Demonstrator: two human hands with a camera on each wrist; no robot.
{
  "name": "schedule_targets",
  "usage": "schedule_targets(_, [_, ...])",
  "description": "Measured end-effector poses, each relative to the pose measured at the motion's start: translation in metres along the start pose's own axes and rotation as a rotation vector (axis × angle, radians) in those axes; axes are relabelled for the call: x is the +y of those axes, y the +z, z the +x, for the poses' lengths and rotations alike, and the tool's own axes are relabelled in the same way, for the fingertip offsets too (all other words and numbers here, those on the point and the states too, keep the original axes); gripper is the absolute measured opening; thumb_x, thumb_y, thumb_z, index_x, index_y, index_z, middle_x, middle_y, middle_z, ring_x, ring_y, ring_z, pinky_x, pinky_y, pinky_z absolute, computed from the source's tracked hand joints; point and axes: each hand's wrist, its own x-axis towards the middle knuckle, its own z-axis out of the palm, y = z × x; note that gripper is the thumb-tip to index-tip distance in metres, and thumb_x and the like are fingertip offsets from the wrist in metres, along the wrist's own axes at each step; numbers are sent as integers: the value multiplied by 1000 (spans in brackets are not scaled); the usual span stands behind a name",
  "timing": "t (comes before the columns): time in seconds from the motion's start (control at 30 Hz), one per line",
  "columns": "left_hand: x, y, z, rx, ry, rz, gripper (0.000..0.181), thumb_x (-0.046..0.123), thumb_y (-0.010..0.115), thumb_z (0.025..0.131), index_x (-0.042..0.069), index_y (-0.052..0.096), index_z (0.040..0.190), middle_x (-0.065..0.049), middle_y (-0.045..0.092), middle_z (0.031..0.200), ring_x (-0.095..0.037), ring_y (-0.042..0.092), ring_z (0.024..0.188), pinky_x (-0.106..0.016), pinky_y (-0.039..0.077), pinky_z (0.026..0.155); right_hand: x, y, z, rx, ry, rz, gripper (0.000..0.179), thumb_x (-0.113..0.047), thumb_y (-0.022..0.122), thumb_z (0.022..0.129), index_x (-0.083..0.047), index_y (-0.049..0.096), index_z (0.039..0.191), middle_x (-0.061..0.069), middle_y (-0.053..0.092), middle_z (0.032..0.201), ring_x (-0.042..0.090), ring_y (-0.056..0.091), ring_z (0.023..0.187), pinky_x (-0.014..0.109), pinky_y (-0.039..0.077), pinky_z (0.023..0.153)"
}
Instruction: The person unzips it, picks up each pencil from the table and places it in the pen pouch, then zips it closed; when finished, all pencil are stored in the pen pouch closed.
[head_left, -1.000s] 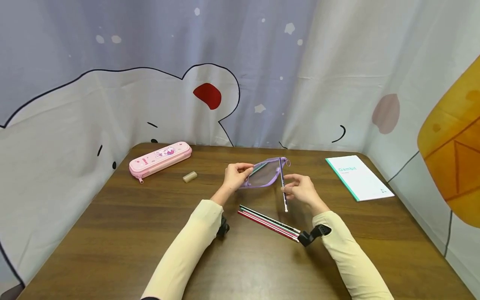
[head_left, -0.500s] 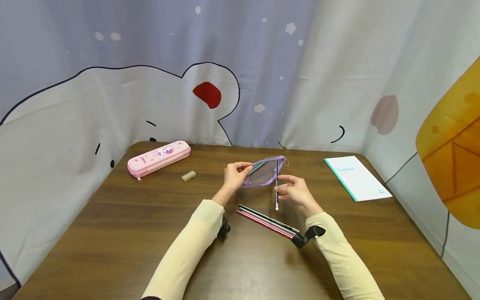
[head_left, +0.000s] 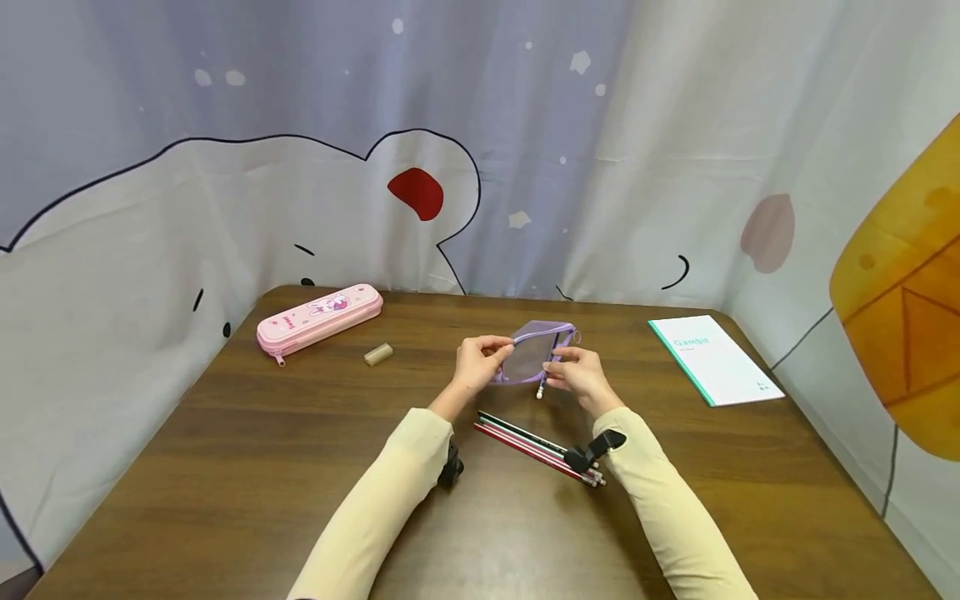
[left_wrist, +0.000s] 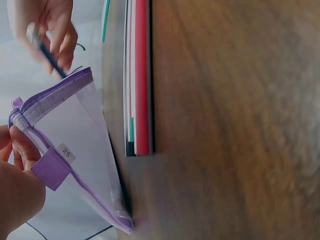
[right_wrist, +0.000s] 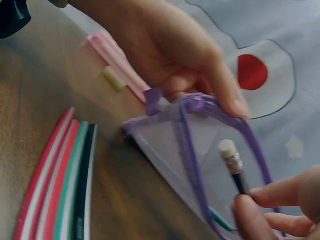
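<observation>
My left hand (head_left: 475, 364) pinches the left corner of a purple see-through mesh pencil pouch (head_left: 527, 360), held up off the table. Its zipped mouth gapes, as the right wrist view shows, and a green pencil (right_wrist: 220, 219) lies inside. Between thumb and fingertips, my right hand (head_left: 581, 375) pinches a dark blue pencil (right_wrist: 233, 159) with a white eraser end pointing toward me. The front part of that pencil is within the pouch's mouth. On the table below, several pencils (head_left: 517, 443) in red, pink, green and black lie side by side, partly hidden by the right wrist camera.
A pink pencil case (head_left: 321, 319) with a rabbit print lies at the back left, with a beige eraser (head_left: 378, 354) near it. At the right, a white notebook (head_left: 716, 360) with a green spine lies flat. A printed curtain (head_left: 540, 150) hangs behind the table (head_left: 247, 483).
My right hand has moved left and slid the blue pencil further into the pouch, so less of it shows. The left hand has shifted slightly right, tilting the pouch's mouth toward me.
</observation>
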Motion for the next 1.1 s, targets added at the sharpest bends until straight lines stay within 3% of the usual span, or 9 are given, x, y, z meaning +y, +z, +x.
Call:
schedule_targets(0.2, [-1,3,-4,-54,-2,-33,17,11,65,79,2,69,92,-12,65,70,-1,47,46,-14,40,44,7,28,17,154,-38,-43,38,1,64,76,9,49,110,13,55,88,9,61,59,19,53,60])
schedule_targets(0.27, [0,2,-5,-64,5,-39,17,10,65,79,1,68,93,-13,65,71,-1,47,46,-15,40,44,11,35,21,166,-90,-29,34,0,66,74,10,51,102,16,57,87,13,63,60,22,54,60])
schedule_targets(0.4, [0,1,-6,-73,10,-40,17,10,65,79,0,68,93,-15,66,73,-1,47,47,-14,40,45,13,43,20,155,-138,-123,24,-5,63,77,9,56,95,24,63,89,22,66,69,28,54,65])
schedule_targets(0.47, [-1,-1,-5,-70,6,-41,17,11,65,79,1,69,93,-15,66,73,-1,47,47,-14,41,45,11,45,16,131,-140,-216,22,-7,58,81,9,59,96,25,64,93,23,66,74,29,54,68])
schedule_targets(0.57, [0,-5,-4,-56,5,-37,17,11,65,79,1,69,92,-16,66,73,-2,48,47,-14,41,45,8,40,7,80,-213,-349,21,-7,56,83,8,62,95,23,65,91,18,66,72,25,54,65])
schedule_targets(0.73, [1,-10,0,-39,16,-18,17,12,66,79,2,69,92,-16,67,74,-1,49,49,-15,42,46,3,21,-15,29,-437,-626,15,-11,59,80,-1,67,88,11,68,79,5,58,64,18,47,58])
schedule_targets(0.83, [3,-13,1,-16,18,-20,16,12,67,78,2,70,90,-14,67,73,-1,49,49,-15,42,46,3,8,-30,-63,-534,-743,11,-14,62,79,-5,67,84,6,68,76,6,57,65,19,46,59])
schedule_targets(1.0, [6,-16,2,12,11,-31,15,11,67,77,2,70,89,-10,65,67,-1,48,47,-15,41,46,11,-14,-50,-341,-612,-996,11,-14,66,77,-5,66,83,0,65,70,3,54,62,17,44,56])
schedule_targets(1.1, [6,-17,3,17,1,-40,15,10,67,77,1,70,89,-9,64,66,-1,48,46,-15,41,45,20,-22,-58,-456,-677,-1142,14,-14,67,75,-4,66,85,-1,62,69,5,52,62,18,42,55])
